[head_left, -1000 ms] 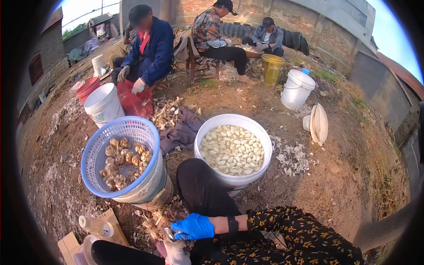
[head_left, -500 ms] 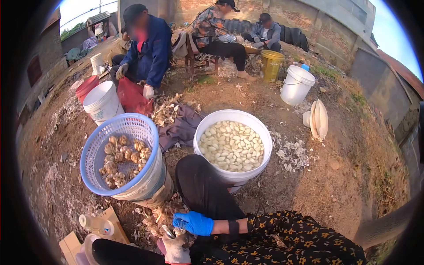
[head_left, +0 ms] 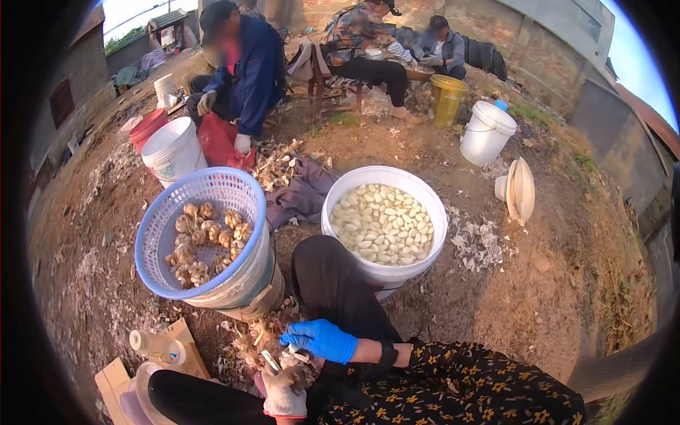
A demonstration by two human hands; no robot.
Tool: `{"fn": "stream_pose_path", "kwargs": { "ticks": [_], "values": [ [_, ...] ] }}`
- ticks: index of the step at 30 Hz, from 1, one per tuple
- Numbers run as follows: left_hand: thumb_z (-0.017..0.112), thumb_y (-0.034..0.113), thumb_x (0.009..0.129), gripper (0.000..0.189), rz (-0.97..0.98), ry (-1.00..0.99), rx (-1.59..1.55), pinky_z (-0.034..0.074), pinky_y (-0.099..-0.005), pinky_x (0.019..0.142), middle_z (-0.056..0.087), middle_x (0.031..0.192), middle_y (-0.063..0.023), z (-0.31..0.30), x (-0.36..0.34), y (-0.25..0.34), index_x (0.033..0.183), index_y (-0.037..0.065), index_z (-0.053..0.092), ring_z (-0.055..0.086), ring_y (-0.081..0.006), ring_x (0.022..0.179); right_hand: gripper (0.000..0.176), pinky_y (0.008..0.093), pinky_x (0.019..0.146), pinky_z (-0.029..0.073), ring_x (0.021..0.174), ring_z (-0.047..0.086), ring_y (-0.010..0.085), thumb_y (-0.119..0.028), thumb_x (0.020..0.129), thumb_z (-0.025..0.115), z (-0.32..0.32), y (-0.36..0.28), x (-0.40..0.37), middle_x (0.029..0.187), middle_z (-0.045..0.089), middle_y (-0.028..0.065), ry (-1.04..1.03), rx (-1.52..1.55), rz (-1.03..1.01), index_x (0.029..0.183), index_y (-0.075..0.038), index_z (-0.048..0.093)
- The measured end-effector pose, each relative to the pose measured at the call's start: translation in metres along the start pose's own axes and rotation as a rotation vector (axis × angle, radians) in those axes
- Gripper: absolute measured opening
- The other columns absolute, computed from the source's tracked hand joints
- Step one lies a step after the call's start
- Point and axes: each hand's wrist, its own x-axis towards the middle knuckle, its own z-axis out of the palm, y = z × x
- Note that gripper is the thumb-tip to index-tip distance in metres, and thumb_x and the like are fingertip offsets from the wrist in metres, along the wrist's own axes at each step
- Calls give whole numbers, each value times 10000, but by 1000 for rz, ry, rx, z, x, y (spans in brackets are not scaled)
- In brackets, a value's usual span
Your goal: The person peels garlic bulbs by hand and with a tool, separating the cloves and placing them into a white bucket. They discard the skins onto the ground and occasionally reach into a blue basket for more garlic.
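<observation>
Low in the head view, my left hand (head_left: 285, 394) wears a whitish glove, its fingers closed around a small knife (head_left: 270, 360) whose pale blade points up. Just above it, my right hand (head_left: 322, 340), in a blue glove, has its fingertips pinched on a pale piece of garlic (head_left: 293, 348), partly hidden by the fingers. Garlic skins and stalks (head_left: 258, 343) are heaped beside both hands. A blue plastic basket (head_left: 147, 263) holding several garlic bulbs (head_left: 205, 241) rests on a bucket (head_left: 244, 301). A white tub (head_left: 440, 230) contains peeled garlic cloves (head_left: 382, 223) in liquid.
A clear bottle (head_left: 157, 347) and cardboard (head_left: 185, 340) are at lower left. Ahead sits a co-worker in a blue jacket (head_left: 256, 74) by a red net bag (head_left: 219, 142) and white bucket (head_left: 173, 150). Other people sit farther back, near a yellow bucket (head_left: 446, 99) and white bucket (head_left: 487, 131).
The whole view has shifted slightly, so most things appear farther right and the nearer ones a little higher. Both hands remain close together with the knife. A person at the back has moved their arms.
</observation>
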Motion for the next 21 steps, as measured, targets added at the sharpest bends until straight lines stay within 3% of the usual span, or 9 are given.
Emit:
{"fn": "stream_pose_path", "kwargs": {
  "ticks": [1,4,7,10,13,14,16,18,21],
  "values": [
    [536,-88,763,343,66,3,9,342,-231,406,565,679,-63,0,4,-7,1103,-44,542,493,-125,449,265,367,757,524,849,671,307,-167,921,581,-1,-10,0,985,693,136,17,-34,35,1122,-1,628],
    [513,-102,761,442,12,90,53,341,-229,331,626,788,-136,-4,6,-6,1198,-47,477,516,-145,426,257,407,748,521,891,636,355,-192,906,589,-8,-32,-1,992,654,177,14,-622,-227,1073,-7,652],
    [563,-89,758,400,14,109,56,379,-227,389,618,758,-89,2,0,2,1155,-54,527,540,-127,477,274,413,742,518,893,623,372,-227,909,591,-10,-35,4,973,644,189,-45,-380,-30,1072,-16,655],
    [618,-64,770,354,-7,120,96,418,-224,451,617,768,-68,8,-5,9,1119,-50,562,568,-126,547,290,415,722,515,851,624,388,-259,909,597,-11,-51,2,921,644,200,-77,-442,3,1068,-26,660],
    [661,-54,760,346,68,89,160,487,-244,543,637,829,-78,2,1,-1,1097,-53,585,612,-145,644,297,396,691,514,725,641,333,-280,930,588,-2,-37,-1,870,667,168,-11,-329,-30,1072,-29,656],
    [673,-53,753,349,102,80,186,515,-255,578,647,858,-87,-2,4,-7,1092,-56,591,629,-155,680,291,373,672,511,691,630,285,-278,938,582,-2,-36,-3,861,675,146,-6,-199,114,1071,-31,658],
    [593,-112,707,418,117,43,148,452,-241,487,641,864,-119,-1,5,-7,1120,-54,562,593,-161,591,280,326,634,505,623,608,189,-273,956,568,-6,-54,1,843,690,102,-34,86,428,1069,-34,663],
    [514,-171,661,501,74,-6,18,389,-227,395,636,871,-152,2,-1,-2,1147,-53,533,556,-167,502,283,242,589,471,614,535,69,-264,979,537,-12,-41,3,832,681,36,-120,338,462,1069,-34,676],
    [535,-74,770,438,-48,-253,-364,470,-237,526,628,954,-134,-35,-3,-16,1182,76,531,614,-178,731,352,162,529,385,597,476,41,-308,982,520,-17,-43,2,811,635,4,-78,635,578,1087,-6,668]
  ]
}}
